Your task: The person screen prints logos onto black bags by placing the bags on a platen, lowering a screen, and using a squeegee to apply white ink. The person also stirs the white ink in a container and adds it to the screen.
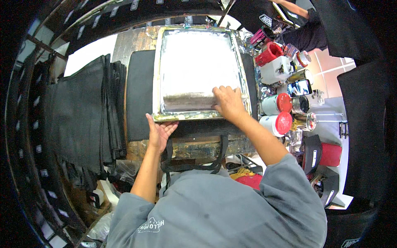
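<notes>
A screen-printing frame (pixel 157 82) with a bright white mesh lies over a flat black fabric bag (pixel 140 95) on the worn table. A brownish-grey band (pixel 188 101) crosses the near part of the mesh; I cannot tell whether it is ink or a tool. At the band's right end, my right hand (pixel 228 104) is closed, knuckles up, and what it holds is hidden. My left hand (pixel 159 134) is at the frame's near left corner, palm up. Its thumb stands apart and its fingers stretch along the near edge. Toward me hang the bag's black handles (pixel 223 151).
Black fabric pieces (pixel 82 111) are stacked on the left. Along the right edge stand red-lidded jars (pixel 283 103), a white jug (pixel 275 70), a red tub (pixel 269 53) and a phone (pixel 299 88). Another person's arm (pixel 293 8) shows at the far right.
</notes>
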`<state>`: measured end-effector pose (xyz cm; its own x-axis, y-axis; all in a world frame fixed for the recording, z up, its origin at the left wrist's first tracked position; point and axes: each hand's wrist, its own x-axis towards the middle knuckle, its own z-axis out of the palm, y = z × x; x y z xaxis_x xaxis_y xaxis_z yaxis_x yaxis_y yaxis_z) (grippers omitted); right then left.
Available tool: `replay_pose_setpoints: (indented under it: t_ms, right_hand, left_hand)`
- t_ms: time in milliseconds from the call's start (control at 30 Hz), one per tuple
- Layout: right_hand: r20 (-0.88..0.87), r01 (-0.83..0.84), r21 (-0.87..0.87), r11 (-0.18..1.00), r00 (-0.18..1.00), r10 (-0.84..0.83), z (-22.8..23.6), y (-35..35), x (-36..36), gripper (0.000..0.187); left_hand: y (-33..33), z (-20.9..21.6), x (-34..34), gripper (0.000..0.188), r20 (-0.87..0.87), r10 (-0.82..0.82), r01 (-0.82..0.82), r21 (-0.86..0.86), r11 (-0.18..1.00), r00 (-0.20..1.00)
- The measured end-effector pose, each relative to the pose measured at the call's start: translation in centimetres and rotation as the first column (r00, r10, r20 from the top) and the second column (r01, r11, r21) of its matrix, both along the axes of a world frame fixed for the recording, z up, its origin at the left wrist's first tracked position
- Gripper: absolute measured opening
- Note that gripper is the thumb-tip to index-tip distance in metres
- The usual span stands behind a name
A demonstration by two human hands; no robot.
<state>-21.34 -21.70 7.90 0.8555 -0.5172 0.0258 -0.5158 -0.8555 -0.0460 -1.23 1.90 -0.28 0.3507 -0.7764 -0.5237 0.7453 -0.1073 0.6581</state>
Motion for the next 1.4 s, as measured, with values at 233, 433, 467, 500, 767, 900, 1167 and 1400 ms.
replay_pose_setpoints:
  t_ms: [233,433,467,500,767,900,1167,1400]
  right_hand:
    - [0.044,0.019,-0.058,0.998,0.999,-0.017,-2.6,-5.3,3.9,0.050]
    - [0.023,0.041,-0.031,0.999,0.999,-0.040,-4.6,-14.3,10.0,0.050]
    - [-0.013,0.037,-0.011,0.999,0.999,-0.037,-4.5,-15.2,10.6,0.050]
    - [-0.040,0.031,0.032,0.999,0.999,-0.029,-4.4,-16.2,11.0,0.051]
    - [0.110,0.099,-0.141,0.985,0.990,-0.083,-6.0,-15.6,9.8,0.048]
    - [0.119,0.096,-0.239,0.966,0.991,-0.069,-8.8,-14.0,9.6,0.039]
    - [0.058,0.031,-0.283,0.959,0.998,-0.015,-8.6,-14.0,8.5,0.034]
    - [0.143,0.011,-0.268,0.963,0.989,0.028,-8.6,-10.3,6.2,0.023]
  left_hand:
    - [0.1,0.1,0.0,0.120,-0.044,0.044,-0.042,0.053,0.998,0.998]
    - [-0.4,-0.2,0.4,0.126,-0.017,0.019,-0.017,0.126,0.992,1.000]
    - [-0.3,-0.4,0.6,0.126,-0.050,-0.005,0.015,0.204,0.979,0.999]
    - [-0.4,-0.9,1.1,0.127,-0.084,-0.027,0.049,0.274,0.961,0.996]
    - [-10.2,5.0,6.5,0.055,0.882,-0.451,-0.029,0.459,0.888,0.139]
    - [-21.7,3.9,9.0,0.054,0.715,-0.006,-0.007,0.002,1.000,-0.699]
    - [-25.1,0.7,9.8,0.049,0.642,-0.401,-0.067,0.479,0.876,-0.653]
    - [-21.0,0.3,7.8,0.048,0.683,-0.358,-0.017,0.452,0.892,-0.636]
